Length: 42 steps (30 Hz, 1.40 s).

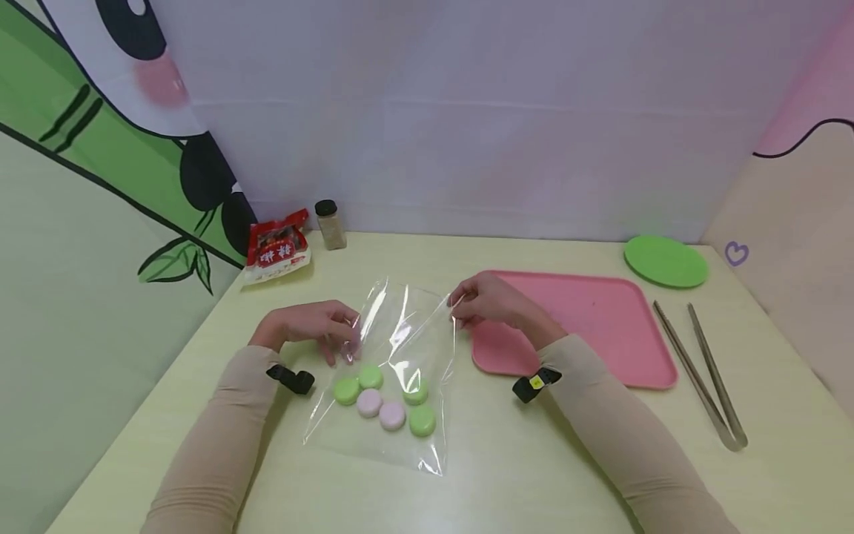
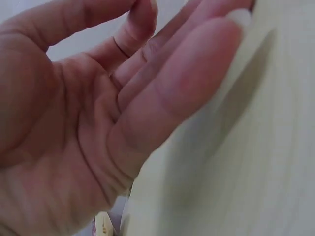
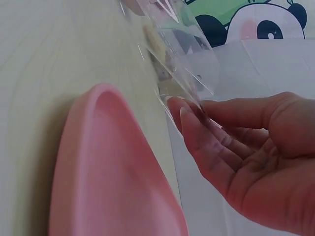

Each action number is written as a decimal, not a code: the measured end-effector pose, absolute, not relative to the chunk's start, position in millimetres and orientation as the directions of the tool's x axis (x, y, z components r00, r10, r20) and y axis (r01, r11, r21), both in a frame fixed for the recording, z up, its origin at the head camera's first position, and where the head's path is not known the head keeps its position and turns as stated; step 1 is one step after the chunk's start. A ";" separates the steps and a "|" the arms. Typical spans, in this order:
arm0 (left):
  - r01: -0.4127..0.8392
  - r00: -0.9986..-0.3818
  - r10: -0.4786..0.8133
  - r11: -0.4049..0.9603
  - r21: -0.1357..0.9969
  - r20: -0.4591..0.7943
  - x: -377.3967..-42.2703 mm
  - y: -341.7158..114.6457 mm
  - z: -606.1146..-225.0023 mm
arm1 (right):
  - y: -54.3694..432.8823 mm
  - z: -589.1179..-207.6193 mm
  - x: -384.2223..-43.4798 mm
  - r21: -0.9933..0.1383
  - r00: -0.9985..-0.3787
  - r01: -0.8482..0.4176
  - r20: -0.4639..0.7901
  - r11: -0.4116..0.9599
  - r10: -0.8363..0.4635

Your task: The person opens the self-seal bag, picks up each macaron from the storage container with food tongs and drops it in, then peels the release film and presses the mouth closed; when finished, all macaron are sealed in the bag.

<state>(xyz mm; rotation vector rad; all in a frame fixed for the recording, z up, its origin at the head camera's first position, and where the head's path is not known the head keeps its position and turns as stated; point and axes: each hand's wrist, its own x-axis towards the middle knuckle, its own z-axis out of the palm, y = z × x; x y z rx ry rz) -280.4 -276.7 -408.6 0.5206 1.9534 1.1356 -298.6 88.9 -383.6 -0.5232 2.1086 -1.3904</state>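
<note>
A clear plastic bag [image 1: 400, 334] lies tilted over the table, its upper end raised toward the hands. Several light-green round discs [image 1: 422, 421] and two lilac discs [image 1: 392, 416] show in its lower half. My right hand [image 1: 490, 300] pinches the bag's upper right corner between thumb and fingers, as the right wrist view also shows at the film [image 3: 189, 83]. At the bag's left edge is my left hand [image 1: 327, 326], its fingertips overlapping the film. In the left wrist view the left hand's fingers [image 2: 182, 78] are loosely bent with nothing visible between them.
A pink tray [image 1: 600, 319] sits beneath and beside the right forearm. Metal tongs [image 1: 714, 400] lie right of it, below a green plate [image 1: 666, 262]. At the back left stand a red and white packet [image 1: 276, 248] and a black-capped jar [image 1: 330, 225].
</note>
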 end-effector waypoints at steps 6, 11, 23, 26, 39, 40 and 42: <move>-0.036 -0.622 0.666 0.501 0.865 -0.412 -284.7 -291.3 -411.3 | 91.0 -388.7 -301.6 -0.918 -0.813 -0.019 -0.216 0.395 -0.541; -0.014 -0.634 0.666 0.499 0.866 -0.394 -289.5 -294.2 -410.2 | 93.0 -388.5 -304.0 -0.921 -0.829 -0.031 -0.194 0.388 -0.525; -0.041 -0.909 0.383 0.307 0.951 -0.163 -302.8 -265.8 -408.9 | 97.9 -388.2 -305.9 -0.942 -0.857 -0.052 -0.129 0.332 -0.499; -0.064 -0.916 0.361 0.302 0.951 -0.176 -302.9 -265.9 -407.2 | 97.2 -388.1 -303.5 -0.952 -0.890 -0.015 -0.127 0.307 -0.438; -0.098 -0.918 0.339 0.309 0.946 -0.206 -300.9 -269.8 -408.8 | 85.0 -399.4 -296.8 -0.884 -0.849 0.017 -0.259 0.467 -0.461; -0.103 -0.921 0.328 0.314 0.944 -0.210 -301.1 -269.9 -409.0 | 85.1 -400.2 -297.2 -0.883 -0.852 -0.006 -0.241 0.470 -0.465; -0.118 -0.924 0.313 0.315 0.942 -0.220 -302.0 -270.3 -409.9 | 85.1 -400.9 -297.3 -0.880 -0.855 -0.040 -0.214 0.473 -0.472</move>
